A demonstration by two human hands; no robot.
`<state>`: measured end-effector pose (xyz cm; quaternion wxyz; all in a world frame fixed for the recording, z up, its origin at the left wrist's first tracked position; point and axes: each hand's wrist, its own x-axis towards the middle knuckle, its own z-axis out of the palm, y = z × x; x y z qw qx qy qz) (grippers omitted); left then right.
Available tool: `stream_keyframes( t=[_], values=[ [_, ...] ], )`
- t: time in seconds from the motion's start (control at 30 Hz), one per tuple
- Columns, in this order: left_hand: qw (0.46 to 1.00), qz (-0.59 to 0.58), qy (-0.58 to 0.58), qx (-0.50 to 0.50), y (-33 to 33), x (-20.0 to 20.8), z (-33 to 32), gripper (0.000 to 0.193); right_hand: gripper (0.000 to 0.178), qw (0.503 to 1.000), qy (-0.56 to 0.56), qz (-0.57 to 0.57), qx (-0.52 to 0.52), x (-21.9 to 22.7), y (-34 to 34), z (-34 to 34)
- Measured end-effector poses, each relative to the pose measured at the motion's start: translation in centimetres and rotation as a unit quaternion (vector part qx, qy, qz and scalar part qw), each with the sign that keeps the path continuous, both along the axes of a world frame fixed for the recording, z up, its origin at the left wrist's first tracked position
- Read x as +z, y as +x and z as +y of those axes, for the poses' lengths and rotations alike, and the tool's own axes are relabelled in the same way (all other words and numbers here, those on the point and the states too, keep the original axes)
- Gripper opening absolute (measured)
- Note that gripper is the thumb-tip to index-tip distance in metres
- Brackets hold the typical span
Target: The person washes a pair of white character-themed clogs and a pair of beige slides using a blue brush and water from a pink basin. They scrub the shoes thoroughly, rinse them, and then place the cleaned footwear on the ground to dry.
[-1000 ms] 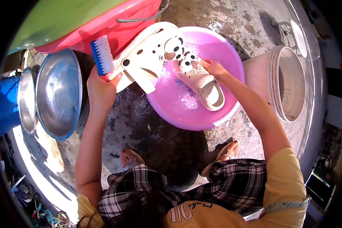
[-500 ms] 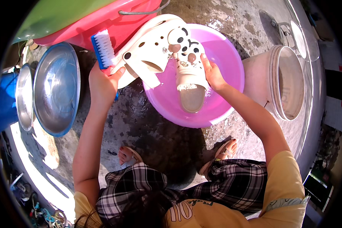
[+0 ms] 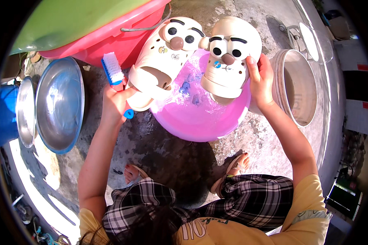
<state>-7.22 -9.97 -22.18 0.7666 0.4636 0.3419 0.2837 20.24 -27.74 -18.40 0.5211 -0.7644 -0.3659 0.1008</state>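
Observation:
My left hand (image 3: 115, 102) grips a blue scrub brush (image 3: 113, 70) with white bristles, along with the heel of a cream clog (image 3: 163, 57) that has a cartoon face on its toe. My right hand (image 3: 261, 79) holds up a second matching clog (image 3: 229, 57) by its side, toe up, above a pink basin (image 3: 208, 116) of soapy water. Both clogs are raised next to each other over the basin.
A red tub (image 3: 110, 32) with a green one (image 3: 65, 18) stacked in it stands behind the basin. Two steel bowls (image 3: 57, 106) and a blue bucket (image 3: 4, 114) lie at left. A cream bucket (image 3: 298, 87) sits at right. My sandalled feet (image 3: 233, 167) rest on wet concrete.
My right hand lifted the second clog out of the pink basin and turned it upright. My left hand raised the first clog and brush beside it.

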Motion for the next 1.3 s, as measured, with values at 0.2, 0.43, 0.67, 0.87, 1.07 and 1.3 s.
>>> stream_keyframes(
  t=[0.2,0.43,0.67,0.87,1.07,1.3],
  values=[
    [0.999,-0.013,-0.034,0.014,0.2,-0.1,-0.3,0.027,0.06,0.991,-0.059,-0.11,0.046,3.4,0.1,-1.7],
    [1.0,0.015,-0.01,0.0,0.1,-0.7,0.1,0.04,0.065,0.94,-0.014,-0.31,0.143,3.9,0.9,-3.0],
    [0.999,0.013,-0.025,0.024,0.6,-0.7,-0.5,0.02,0.052,0.932,-0.065,-0.299,0.197,4.7,-0.3,-1.9],
    [0.999,0.022,-0.024,0.02,0.4,-0.9,0.1,0.022,0.048,0.977,-0.057,-0.183,0.088,4.9,1.3,-0.6],
    [0.999,0.018,0.006,-0.049,0.1,-0.9,-0.1,0.035,0.042,0.952,0.204,0.227,-0.001,7.2,6.3,-3.9],
    [0.995,0.089,0.012,-0.048,0.4,-1.4,-0.5,0.044,0.055,0.928,0.318,0.084,-0.177,13.2,8.5,-24.3]
  ],
)
